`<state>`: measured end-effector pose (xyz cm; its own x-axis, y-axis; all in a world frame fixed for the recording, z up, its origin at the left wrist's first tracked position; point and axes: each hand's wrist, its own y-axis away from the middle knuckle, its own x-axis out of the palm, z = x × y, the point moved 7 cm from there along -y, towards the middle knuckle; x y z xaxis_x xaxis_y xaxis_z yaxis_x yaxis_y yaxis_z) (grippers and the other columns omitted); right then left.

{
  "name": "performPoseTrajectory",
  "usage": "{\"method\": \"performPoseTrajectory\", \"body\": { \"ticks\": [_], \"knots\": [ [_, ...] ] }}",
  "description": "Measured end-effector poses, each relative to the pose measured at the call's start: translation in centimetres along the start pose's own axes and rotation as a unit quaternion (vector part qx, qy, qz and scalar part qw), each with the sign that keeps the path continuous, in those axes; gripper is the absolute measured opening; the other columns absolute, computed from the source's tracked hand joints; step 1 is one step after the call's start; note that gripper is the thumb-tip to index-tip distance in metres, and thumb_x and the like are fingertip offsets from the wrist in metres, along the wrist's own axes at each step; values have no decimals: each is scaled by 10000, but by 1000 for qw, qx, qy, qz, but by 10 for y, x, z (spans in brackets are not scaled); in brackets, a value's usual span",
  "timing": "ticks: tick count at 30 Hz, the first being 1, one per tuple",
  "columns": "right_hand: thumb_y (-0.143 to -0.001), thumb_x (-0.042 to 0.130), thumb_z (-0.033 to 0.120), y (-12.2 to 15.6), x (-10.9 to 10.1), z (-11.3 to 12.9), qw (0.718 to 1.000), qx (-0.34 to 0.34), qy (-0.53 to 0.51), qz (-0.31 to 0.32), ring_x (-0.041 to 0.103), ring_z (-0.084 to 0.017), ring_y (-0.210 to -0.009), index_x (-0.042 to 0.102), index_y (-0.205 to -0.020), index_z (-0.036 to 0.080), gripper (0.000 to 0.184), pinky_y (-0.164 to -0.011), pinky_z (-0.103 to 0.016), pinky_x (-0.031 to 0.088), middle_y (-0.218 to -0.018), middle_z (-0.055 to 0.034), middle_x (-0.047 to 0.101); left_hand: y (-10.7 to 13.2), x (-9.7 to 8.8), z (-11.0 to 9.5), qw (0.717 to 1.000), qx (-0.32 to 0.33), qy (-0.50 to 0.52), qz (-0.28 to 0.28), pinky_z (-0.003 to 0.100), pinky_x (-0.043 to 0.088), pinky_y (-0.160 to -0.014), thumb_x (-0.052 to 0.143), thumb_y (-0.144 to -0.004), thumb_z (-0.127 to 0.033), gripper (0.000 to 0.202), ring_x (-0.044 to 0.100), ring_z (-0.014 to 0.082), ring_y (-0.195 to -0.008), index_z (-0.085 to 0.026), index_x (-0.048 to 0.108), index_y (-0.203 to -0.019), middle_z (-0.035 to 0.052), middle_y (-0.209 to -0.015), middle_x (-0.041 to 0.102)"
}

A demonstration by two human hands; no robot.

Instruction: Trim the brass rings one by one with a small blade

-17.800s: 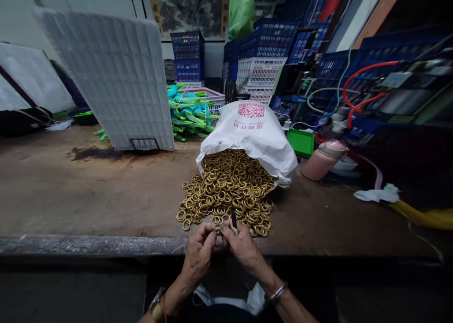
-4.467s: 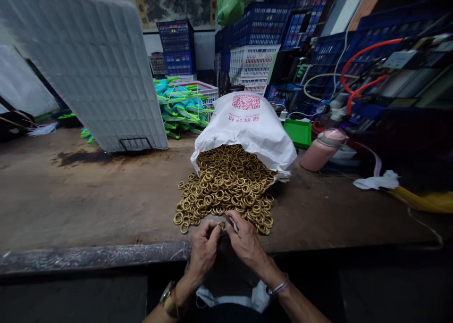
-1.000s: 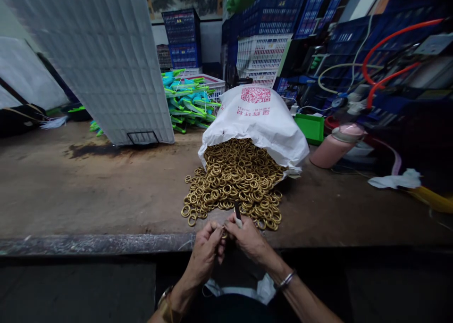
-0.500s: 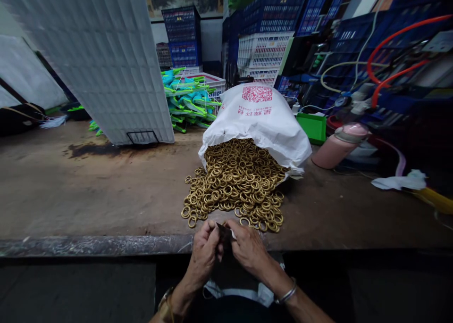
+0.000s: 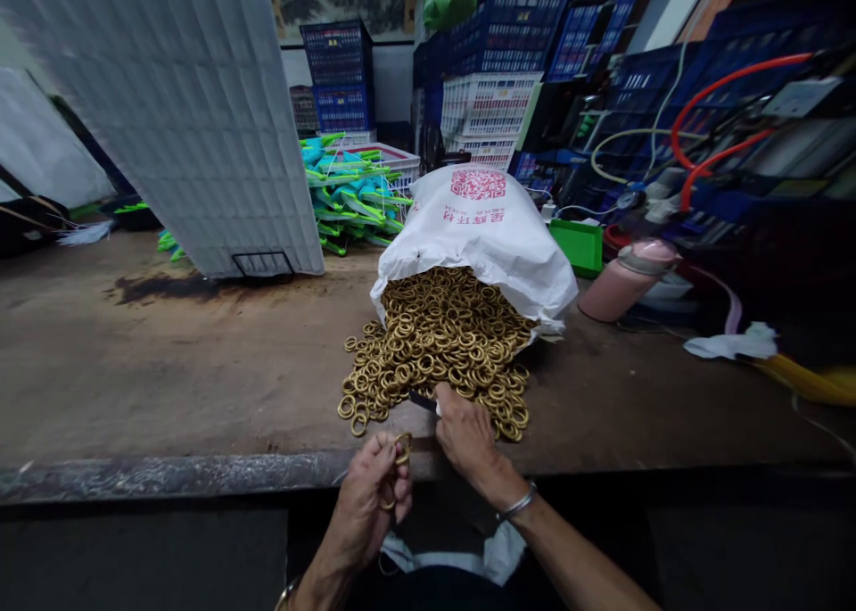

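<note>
A white sack [image 5: 481, 236] lies on its side on the brown table [image 5: 167, 370], and a heap of brass rings [image 5: 441, 343] spills from its mouth toward me. My left hand [image 5: 371, 499] is at the table's near edge, fingers pinched on brass rings [image 5: 401, 449], with another ring lower in the palm. My right hand [image 5: 468, 437] reaches into the near rim of the heap, fingers curled round a small dark tool [image 5: 423, 400] with a white bit showing at the thumb.
A white grid tray [image 5: 180, 120] leans upright at back left. Teal and green plastic parts [image 5: 348, 201] are piled behind it. A green box [image 5: 579, 245], a pink flask [image 5: 621, 281], hoses and stacked blue crates [image 5: 508, 31] crowd the right and back.
My hands, joined over a ring before, have parted. The left has dropped back to the table edge with rings; the right has gone forward to the heap.
</note>
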<state>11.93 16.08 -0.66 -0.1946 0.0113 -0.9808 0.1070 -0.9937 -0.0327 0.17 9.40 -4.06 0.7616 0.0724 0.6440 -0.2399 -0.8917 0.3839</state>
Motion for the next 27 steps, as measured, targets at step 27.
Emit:
{"method": "performPoseTrajectory", "body": {
  "ticks": [27],
  "knots": [
    [-779,426,322,-6,5,10,864,38,-502,5,471,-102,-508,459,-706,196,149,-523,-209,370,-542,50,495,-21,-8,-5,998,45,31,-36,148,330,-381,692,-655,-330,309,490,77,-509,-168,507,-842,-32,-635,524]
  ]
}}
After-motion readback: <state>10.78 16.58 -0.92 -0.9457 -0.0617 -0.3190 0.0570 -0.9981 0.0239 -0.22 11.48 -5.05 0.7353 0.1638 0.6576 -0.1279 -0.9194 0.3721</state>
